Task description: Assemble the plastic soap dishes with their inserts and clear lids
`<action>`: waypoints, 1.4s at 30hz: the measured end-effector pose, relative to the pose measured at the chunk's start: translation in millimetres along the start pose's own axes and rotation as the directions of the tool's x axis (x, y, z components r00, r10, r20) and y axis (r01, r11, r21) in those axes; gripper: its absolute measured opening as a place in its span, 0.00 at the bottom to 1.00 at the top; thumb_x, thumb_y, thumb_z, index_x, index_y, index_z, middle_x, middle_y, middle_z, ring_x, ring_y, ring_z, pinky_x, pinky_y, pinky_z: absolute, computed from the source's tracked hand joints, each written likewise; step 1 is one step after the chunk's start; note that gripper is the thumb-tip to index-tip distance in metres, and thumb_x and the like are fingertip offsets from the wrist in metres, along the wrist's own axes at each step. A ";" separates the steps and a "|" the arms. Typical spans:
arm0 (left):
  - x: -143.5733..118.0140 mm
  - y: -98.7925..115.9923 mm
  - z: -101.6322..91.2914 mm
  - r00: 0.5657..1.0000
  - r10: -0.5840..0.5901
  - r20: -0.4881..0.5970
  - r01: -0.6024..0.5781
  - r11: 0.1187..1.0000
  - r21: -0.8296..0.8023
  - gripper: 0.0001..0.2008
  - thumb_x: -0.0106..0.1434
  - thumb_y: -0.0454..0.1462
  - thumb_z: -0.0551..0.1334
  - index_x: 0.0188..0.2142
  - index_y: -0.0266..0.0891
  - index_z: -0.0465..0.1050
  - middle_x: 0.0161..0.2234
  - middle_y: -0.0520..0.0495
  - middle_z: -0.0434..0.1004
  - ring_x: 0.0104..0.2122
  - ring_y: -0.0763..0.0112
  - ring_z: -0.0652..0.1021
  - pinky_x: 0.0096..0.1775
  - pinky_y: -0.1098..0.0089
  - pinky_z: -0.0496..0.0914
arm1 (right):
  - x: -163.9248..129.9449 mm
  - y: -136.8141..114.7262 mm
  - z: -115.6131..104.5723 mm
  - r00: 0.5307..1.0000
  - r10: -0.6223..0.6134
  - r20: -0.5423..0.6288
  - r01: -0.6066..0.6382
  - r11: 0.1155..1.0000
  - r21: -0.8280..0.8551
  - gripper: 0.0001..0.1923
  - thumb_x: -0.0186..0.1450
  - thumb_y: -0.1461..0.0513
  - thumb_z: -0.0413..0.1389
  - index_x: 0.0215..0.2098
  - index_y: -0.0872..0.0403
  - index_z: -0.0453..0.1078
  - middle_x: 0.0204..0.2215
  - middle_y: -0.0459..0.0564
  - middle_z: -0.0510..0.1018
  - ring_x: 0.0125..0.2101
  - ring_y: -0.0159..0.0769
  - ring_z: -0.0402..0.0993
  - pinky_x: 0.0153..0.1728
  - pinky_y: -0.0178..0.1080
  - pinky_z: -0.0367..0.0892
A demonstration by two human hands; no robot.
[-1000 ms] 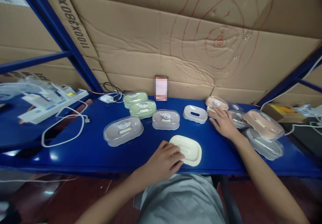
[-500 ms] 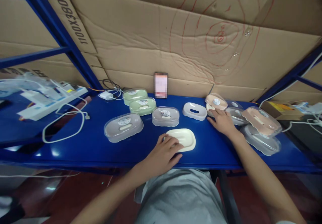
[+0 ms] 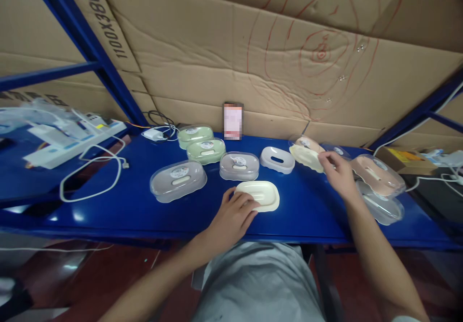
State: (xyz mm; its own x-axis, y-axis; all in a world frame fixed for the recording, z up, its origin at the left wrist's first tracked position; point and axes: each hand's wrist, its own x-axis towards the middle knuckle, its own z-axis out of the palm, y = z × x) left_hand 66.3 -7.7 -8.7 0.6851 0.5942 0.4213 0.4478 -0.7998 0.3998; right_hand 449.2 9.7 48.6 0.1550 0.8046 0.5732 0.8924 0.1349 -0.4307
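blue shelf (image 3: 144, 216), soap boxes (image 3: 178, 181), cable (image 3: 90, 172)

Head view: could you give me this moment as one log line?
left hand: resting on cream soap dish | right hand: lifting cream tray | surface: blue shelf

Glossy blue painted metal worktop (image 3: 126, 211) reflected light in patches. Cream oval plastic soap-dish tray (image 3: 261, 195) under the left hand (image 3: 231, 218) looked smooth, matt. Pale cream plastic tray (image 3: 306, 157) at the right hand (image 3: 338, 173) looked smooth too. Clear-lidded grey plastic soap box (image 3: 178, 181) had a shiny see-through cover. Brown corrugated cardboard backing (image 3: 202, 57) was matt, creased. White cable (image 3: 90, 175) looked rubbery, smooth.
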 end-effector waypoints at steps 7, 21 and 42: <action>-0.9 -0.1 -6.5 0.974 -0.015 -0.227 -0.014 0.992 -0.128 0.09 0.80 0.35 0.59 0.55 0.45 0.75 0.50 0.47 0.81 0.53 0.63 0.80 0.69 0.51 0.65 | -112.8 -38.0 -16.8 1.000 -0.016 0.024 0.013 0.993 0.120 0.10 0.78 0.52 0.57 0.47 0.46 0.78 0.47 0.51 0.85 0.51 0.48 0.82 0.56 0.51 0.73; -0.2 4.6 -4.4 0.957 0.281 -0.068 -0.282 0.960 0.005 0.07 0.80 0.38 0.61 0.53 0.42 0.75 0.46 0.46 0.81 0.48 0.64 0.80 0.62 0.55 0.65 | -129.2 -76.6 15.6 0.922 -0.246 0.300 0.190 0.960 0.204 0.29 0.79 0.56 0.56 0.76 0.40 0.61 0.79 0.54 0.57 0.77 0.51 0.57 0.72 0.58 0.65; 1.8 -1.1 4.6 0.979 0.018 -0.205 -0.004 0.998 0.069 0.12 0.79 0.34 0.59 0.59 0.40 0.73 0.60 0.37 0.75 0.61 0.56 0.77 0.60 0.56 0.76 | -138.5 -80.1 22.9 0.883 -0.230 0.409 0.158 0.966 0.203 0.30 0.77 0.52 0.60 0.74 0.36 0.63 0.76 0.50 0.64 0.75 0.50 0.62 0.72 0.58 0.66</action>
State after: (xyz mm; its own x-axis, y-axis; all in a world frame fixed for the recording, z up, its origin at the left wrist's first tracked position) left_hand 69.7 -6.2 -12.1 0.5611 0.5846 0.5860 0.4839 -0.8060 0.3408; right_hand 346.5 -99.4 -12.2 -0.2421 0.9159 0.3201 0.8006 0.3749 -0.4674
